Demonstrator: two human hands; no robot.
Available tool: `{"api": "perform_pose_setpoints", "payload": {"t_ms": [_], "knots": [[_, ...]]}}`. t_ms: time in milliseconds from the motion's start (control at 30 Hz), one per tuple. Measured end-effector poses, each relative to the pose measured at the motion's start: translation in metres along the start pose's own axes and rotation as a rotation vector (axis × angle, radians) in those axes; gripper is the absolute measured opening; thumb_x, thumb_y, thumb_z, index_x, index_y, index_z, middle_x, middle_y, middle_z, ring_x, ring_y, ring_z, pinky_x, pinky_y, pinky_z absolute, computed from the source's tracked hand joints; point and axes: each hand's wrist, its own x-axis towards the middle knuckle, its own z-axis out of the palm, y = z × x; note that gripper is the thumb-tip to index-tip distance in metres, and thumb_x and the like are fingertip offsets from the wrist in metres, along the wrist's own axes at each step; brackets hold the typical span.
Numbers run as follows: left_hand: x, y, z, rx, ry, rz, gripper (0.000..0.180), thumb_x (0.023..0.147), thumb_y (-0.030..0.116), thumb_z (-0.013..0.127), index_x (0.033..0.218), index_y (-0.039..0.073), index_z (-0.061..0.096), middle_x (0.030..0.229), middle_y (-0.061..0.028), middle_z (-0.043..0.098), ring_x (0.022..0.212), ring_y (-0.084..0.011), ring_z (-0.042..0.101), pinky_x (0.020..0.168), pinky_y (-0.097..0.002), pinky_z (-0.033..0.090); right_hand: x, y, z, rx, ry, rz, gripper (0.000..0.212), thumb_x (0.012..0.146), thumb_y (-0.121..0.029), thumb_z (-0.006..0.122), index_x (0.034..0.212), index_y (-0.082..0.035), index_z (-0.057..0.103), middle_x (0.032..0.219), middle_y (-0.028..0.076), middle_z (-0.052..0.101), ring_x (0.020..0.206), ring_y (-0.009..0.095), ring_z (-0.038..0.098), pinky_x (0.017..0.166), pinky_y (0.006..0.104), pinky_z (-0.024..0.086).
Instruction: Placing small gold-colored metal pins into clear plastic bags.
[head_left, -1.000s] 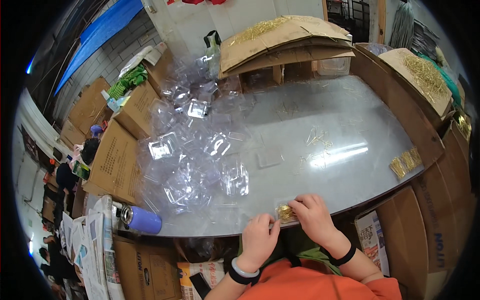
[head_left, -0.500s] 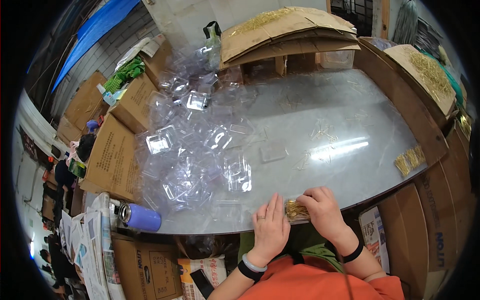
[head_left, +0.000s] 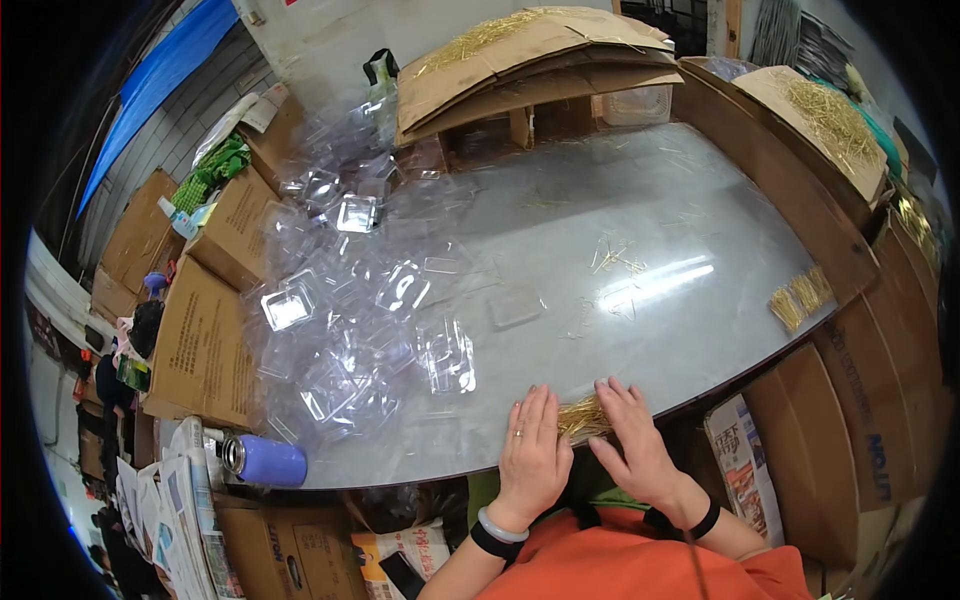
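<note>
Head view looks down on a grey, glossy tabletop (head_left: 640,230) whose near edge curves across the lower part of the picture. Right at that edge, between the two hands, lies a small bundle of straw (head_left: 583,417): thin, dry, golden-yellow stalks bunched roughly side by side, their frayed ends sticking out unevenly to the left and right. The left hand (head_left: 533,452) lies flat, palm down, on the tabletop with its fingers (head_left: 537,410) straight and close together, a ring on one of them, its inner edge touching the left side of the bundle. The right hand (head_left: 634,440) also lies palm down, its fingers (head_left: 618,398) slightly spread, covering the right end of the straw; neither hand pinches or lifts the stalks, both simply press against them. A pale bangle and a dark band sit on the left wrist, a dark band on the right. Farther out on the tabletop, to the left, a large heap of clear plastic clamshell trays (head_left: 360,300) spreads toward the far edge, one of them lying open just beyond the left hand. A few loose straw strands (head_left: 612,256) lie near the middle, and a second small yellow bundle (head_left: 800,297) rests at the right rim. Cardboard boxes (head_left: 205,345) flank the left side, with a lilac flask (head_left: 262,461) lying beside them.
</note>
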Motion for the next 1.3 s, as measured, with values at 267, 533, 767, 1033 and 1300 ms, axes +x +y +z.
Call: {"api": "perform_pose_setpoints", "payload": {"t_ms": [267, 533, 767, 1033, 1300], "knots": [[-0.002, -0.002, 0.003, -0.009, 0.014, 0.057, 0.059, 0.092, 0.010, 0.061, 0.146, -0.006, 0.045, 0.146, -0.0227, 0.051, 0.137, -0.0424, 0.047, 0.116, -0.0545, 0.035, 0.008, 0.010, -0.001, -0.006, 0.249, 0.088, 0.054, 0.089, -0.008, 0.073, 0.138, 0.000, 0.053, 0.124, 0.019, 0.064, 0.113, 0.041, 0.060, 0.094, 0.0451, 0.049], [-0.004, -0.007, 0.007, 0.085, -0.007, 0.114, 0.058, 0.090, 0.012, 0.062, 0.144, -0.003, 0.048, 0.142, -0.0183, 0.054, 0.132, -0.0379, 0.050, 0.116, -0.0548, 0.036, 0.009, 0.019, -0.014, -0.042, 0.171, 0.098, 0.027, 0.087, -0.005, 0.072, 0.113, -0.004, 0.064, 0.095, 0.014, 0.066, 0.090, 0.036, 0.063, 0.078, 0.0443, 0.051], [-0.003, -0.002, 0.008, 0.136, -0.016, 0.097, 0.056, 0.089, 0.013, 0.060, 0.142, -0.002, 0.050, 0.142, -0.0174, 0.053, 0.133, -0.0371, 0.049, 0.116, -0.0538, 0.036, 0.022, 0.018, -0.014, 0.004, 0.181, 0.186, 0.017, 0.091, -0.005, 0.069, 0.106, -0.002, 0.061, 0.094, 0.017, 0.066, 0.090, 0.038, 0.064, 0.077, 0.0452, 0.052], [-0.004, -0.002, 0.005, 0.122, -0.031, 0.076, 0.051, 0.089, 0.014, 0.062, 0.137, 0.000, 0.056, 0.140, -0.0150, 0.052, 0.135, -0.0404, 0.043, 0.114, -0.0522, 0.038, 0.020, 0.012, -0.004, -0.016, 0.174, 0.143, 0.018, 0.095, -0.010, 0.065, 0.111, -0.002, 0.061, 0.104, 0.018, 0.064, 0.100, 0.038, 0.062, 0.086, 0.0446, 0.050], [-0.005, -0.002, 0.006, 0.104, -0.010, 0.117, 0.047, 0.091, 0.010, 0.064, 0.137, 0.002, 0.058, 0.133, -0.0143, 0.057, 0.133, -0.0416, 0.044, 0.110, -0.0494, 0.042, -0.006, -0.005, 0.004, -0.183, -0.010, -0.017, 0.073, 0.095, -0.030, 0.068, 0.150, 0.007, 0.037, 0.148, 0.026, 0.049, 0.139, 0.048, 0.042, 0.117, 0.0574, 0.031]]}}
